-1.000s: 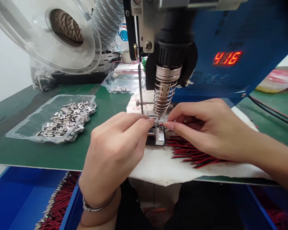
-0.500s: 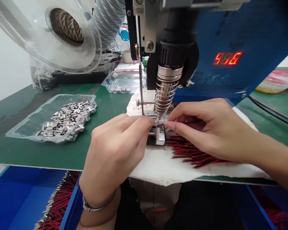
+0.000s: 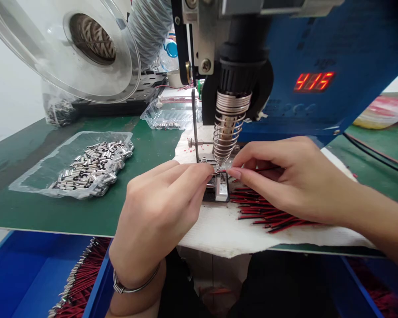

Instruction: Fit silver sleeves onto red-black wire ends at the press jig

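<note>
My left hand [image 3: 162,207] is closed at the small metal fixture [image 3: 221,189], its fingertips pinched on something I cannot make out under the soldering tip. Opposite it, my right hand [image 3: 285,176] pinches a thin red-and-black wire [image 3: 263,169] between thumb and forefinger, its end reaching the fixture. Directly above both fingertips is the soldering head with a coiled spring [image 3: 227,128]. A pile of red-and-black wires [image 3: 268,212] lies on white paper beneath my right hand.
A clear tray of metal sleeves [image 3: 93,168] sits left on the green table [image 3: 146,145]. Behind is another clear tray [image 3: 172,112]. A blue machine [image 3: 301,48] displays red digits. Below left, a blue bin [image 3: 29,274] holds wires with metal ends. A clear fume hood [image 3: 49,53] hangs upper left.
Both hands stay almost in place at the fixture. The red digits on the display have changed.
</note>
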Tool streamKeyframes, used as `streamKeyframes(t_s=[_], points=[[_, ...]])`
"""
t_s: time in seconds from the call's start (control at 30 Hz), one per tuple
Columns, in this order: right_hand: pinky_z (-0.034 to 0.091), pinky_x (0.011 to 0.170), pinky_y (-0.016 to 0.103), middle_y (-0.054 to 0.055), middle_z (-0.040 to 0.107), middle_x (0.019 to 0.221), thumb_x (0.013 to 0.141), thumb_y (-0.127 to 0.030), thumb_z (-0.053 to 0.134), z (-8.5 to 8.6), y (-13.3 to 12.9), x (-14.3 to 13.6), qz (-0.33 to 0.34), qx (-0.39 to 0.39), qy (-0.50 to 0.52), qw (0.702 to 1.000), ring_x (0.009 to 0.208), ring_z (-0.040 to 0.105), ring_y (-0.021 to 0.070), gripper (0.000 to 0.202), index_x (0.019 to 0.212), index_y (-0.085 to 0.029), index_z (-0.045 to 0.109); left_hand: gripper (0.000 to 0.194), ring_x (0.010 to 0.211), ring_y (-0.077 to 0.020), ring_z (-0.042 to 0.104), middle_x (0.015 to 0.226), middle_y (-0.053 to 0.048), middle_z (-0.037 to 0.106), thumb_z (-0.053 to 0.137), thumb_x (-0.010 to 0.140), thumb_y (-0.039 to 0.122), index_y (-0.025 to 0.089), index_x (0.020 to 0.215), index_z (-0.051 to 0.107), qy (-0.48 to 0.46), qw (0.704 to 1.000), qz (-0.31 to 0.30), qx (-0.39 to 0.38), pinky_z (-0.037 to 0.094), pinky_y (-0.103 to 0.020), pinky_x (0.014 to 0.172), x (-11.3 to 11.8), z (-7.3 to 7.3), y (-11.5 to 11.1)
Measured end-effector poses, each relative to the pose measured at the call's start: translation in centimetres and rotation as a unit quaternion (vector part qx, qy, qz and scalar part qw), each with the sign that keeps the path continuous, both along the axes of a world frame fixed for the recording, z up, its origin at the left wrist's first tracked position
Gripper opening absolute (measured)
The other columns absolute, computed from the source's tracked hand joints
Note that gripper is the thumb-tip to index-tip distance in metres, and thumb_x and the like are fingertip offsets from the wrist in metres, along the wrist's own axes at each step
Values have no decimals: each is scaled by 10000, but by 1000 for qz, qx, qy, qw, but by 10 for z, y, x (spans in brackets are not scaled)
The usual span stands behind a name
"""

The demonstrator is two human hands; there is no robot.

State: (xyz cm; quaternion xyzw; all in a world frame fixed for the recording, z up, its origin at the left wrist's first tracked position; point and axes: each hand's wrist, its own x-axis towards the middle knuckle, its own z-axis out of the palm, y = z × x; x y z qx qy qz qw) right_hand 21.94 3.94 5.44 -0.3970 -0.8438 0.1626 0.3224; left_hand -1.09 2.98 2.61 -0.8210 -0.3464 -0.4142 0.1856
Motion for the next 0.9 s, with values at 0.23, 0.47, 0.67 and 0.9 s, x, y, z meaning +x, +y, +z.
streamKeyframes(t_s=[0.23, 0.47, 0.67, 0.9], points=[[404, 619, 307, -27, 677, 649, 1025, -297, 657, 3, 0, 0, 0, 1, 15, 1000, 546, 557, 128, 214, 852, -206, 744, 225, 683, -129, 677, 848, 32, 806, 737, 916, -5, 211, 973, 755, -41, 998, -29, 44, 513, -298, 616, -1, -3, 4], [396, 622, 301, -46, 666, 646, 1032, -277, 657, 0, -1, -1, 2, 3, 6, 1000, 520, 522, 108, 200, 867, -203, 744, 211, 707, -142, 688, 880, 33, 820, 703, 942, 4, 210, 953, 747, -22, 999, -26, 42, 524, -304, 635, -1, -3, 3], [399, 632, 301, -51, 668, 648, 1033, -263, 661, 0, -1, -2, 1, 5, 1, 1000, 506, 497, 103, 194, 869, -206, 746, 229, 721, -166, 708, 883, 14, 821, 685, 949, -9, 215, 951, 733, -2, 999, -18, 30, 529, -318, 644, 3, -1, 2], [391, 635, 309, -49, 666, 636, 1031, -267, 661, 1, 0, -3, -5, -4, 3, 1000, 502, 494, 113, 199, 863, -208, 750, 240, 735, -166, 711, 905, 31, 819, 691, 960, 9, 248, 974, 711, 7, 999, -14, 36, 551, -312, 680, 2, -1, 2]])
